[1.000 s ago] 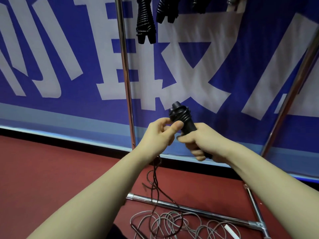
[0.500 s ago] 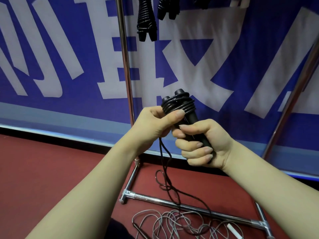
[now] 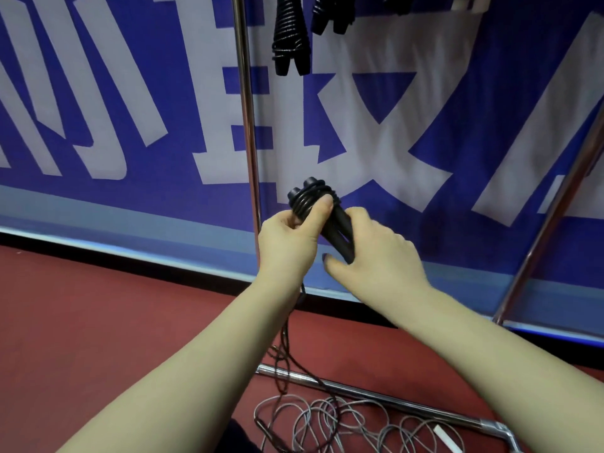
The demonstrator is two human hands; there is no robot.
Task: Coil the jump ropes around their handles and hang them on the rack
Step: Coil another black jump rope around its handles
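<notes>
We hold the pair of black handles [image 3: 330, 220] side by side in front of us, tilted with their tops up and to the left; a few turns of black rope [image 3: 307, 199] are already wound round their upper ends; our left hand [image 3: 289, 238] pinches those coils, thumb pressed over the turns and fingers curled behind; our right hand [image 3: 379, 259] is closed round the lower part of the handles, back of the hand toward us; the loose black rope drops from under the left wrist to the red floor [image 3: 98, 322]; there it crosses the rack's chrome base bar [image 3: 376, 397], beside a tangle of grey rope [image 3: 343, 423]; the rack's upright pole [image 3: 248, 125] rises just behind our hands; coiled ropes [image 3: 291, 37] already hang at the top edge, against the blue banner [image 3: 490, 93].
</notes>
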